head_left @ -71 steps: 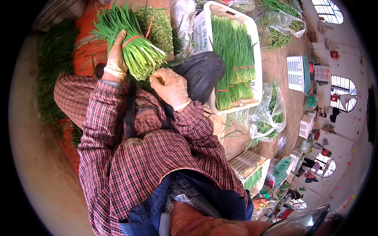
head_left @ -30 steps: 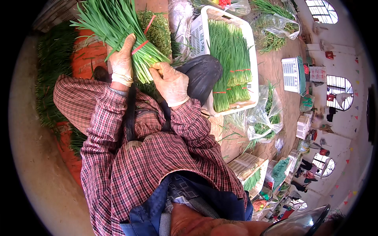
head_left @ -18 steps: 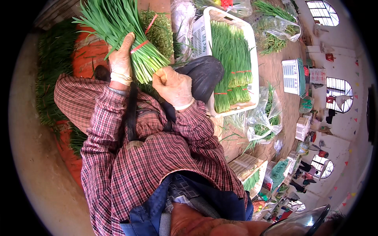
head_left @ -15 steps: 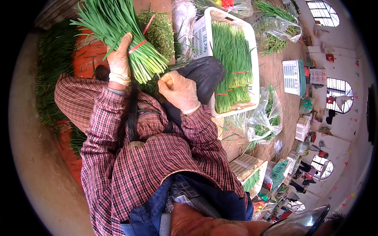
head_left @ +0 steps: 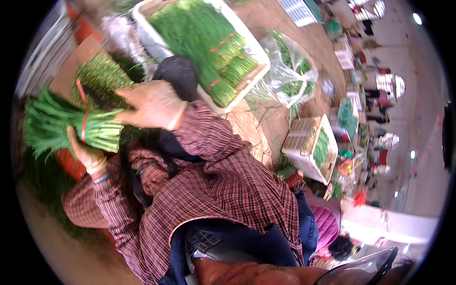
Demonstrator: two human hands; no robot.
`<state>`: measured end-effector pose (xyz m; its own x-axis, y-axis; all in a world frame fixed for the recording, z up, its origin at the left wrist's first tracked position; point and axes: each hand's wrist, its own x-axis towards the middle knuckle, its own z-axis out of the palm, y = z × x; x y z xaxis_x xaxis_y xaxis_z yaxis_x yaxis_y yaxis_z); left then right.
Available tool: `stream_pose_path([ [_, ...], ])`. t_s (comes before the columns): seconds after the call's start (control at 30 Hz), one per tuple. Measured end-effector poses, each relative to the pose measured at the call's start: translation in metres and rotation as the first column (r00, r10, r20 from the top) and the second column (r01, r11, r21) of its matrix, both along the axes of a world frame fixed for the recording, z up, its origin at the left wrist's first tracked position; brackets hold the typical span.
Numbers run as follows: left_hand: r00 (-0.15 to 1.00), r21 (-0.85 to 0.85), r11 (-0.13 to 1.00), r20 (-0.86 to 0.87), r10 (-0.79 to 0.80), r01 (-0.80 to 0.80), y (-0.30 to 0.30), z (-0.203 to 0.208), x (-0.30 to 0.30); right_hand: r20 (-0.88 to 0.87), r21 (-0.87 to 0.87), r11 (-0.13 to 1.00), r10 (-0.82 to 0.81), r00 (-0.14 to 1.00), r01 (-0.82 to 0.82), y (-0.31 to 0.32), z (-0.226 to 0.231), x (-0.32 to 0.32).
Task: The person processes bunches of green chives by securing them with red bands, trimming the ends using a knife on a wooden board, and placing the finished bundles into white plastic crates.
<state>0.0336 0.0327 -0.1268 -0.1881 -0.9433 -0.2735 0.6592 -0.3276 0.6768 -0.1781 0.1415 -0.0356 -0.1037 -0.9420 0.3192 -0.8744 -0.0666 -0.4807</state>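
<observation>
My left hand [head_left: 87,154], in a pale thin glove, is closed around a bunch of garlic chives [head_left: 59,121]. A red band [head_left: 84,124] circles the bunch near its pale cut ends, which point right. At those ends is my gloved right hand [head_left: 156,105], its fingers apart and reaching left. One finger appears to touch the stalks; nothing shows in its grip. Just beyond both hands lies a heap of short green stalk pieces [head_left: 97,78], with another red band [head_left: 80,93] at its edge.
A white crate [head_left: 262,57] of banded chives stands beyond my right knee [head_left: 176,76]. To its right are a clear plastic bag [head_left: 289,76] of greens and another pale crate [head_left: 297,137]. Loose greens lie on the floor at left. A person in purple [head_left: 325,216] sits at lower right.
The view has swung right. My left hand has turned the bunch, so its cut ends now face right. My right hand has gone from closed fingers to spread ones beside the stalk ends.
</observation>
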Motion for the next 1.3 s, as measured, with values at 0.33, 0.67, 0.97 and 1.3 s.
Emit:
stream_pose_path([
  [0.33,0.995,-0.048,0.996,0.073,-0.067,0.07,0.03,0.092,-0.076,0.139,0.321,0.926,0.162,0.977,-0.199,-0.04,0.037,-0.009],
  [0.67,0.827,-0.154,0.863,-0.244,-0.506,0.482,-0.03,0.139,-0.25,-0.263,0.181,0.917,-0.302,0.916,0.354,0.031,0.114,-0.146],
  [0.97,0.634,0.358,0.666,0.22,-0.741,0.655,-0.028,0.024,-0.352,-0.285,0.652,0.521,-0.505,0.815,0.551,0.124,-0.021,-0.209],
  [1.3,0.472,-0.542,0.018,0.714,-0.518,0.84,-0.005,0.067,-0.347,-0.197,0.77,0.404,-0.586,0.786,0.494,0.119,-0.036,-0.216],
])
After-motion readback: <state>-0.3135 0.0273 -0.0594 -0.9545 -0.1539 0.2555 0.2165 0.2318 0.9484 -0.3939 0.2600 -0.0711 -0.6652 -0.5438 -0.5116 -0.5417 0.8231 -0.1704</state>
